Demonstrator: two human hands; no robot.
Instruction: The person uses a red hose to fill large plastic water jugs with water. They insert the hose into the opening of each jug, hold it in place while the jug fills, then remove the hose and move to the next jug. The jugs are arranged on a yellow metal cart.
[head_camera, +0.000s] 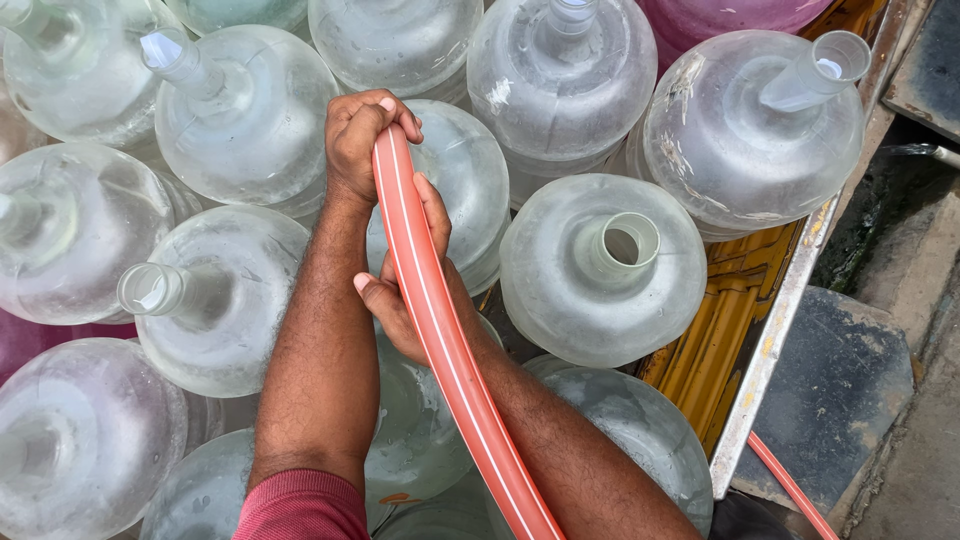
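Above a crowd of clear plastic water jugs (600, 270) packed neck-up in a yellow-floored truck bed (735, 300), both hands hold an orange hose (440, 330) with pale stripes along its length. The left hand (358, 140) is curled tight around the hose's upper end, fingers wrapped together over the top, so the mouth of the hose is hidden beneath them. The right hand (410, 290) supports the hose lower down; its thumb lies along the near side, but the other fingers sit behind the hose and seem to be closed on it, though that is hard to confirm. The hose runs down between the forearms and is cut off at the bottom edge. The jug under the left hand (470, 180) is mostly covered, its neck out of sight. A red sleeve (300, 505) shows at the lower edge.
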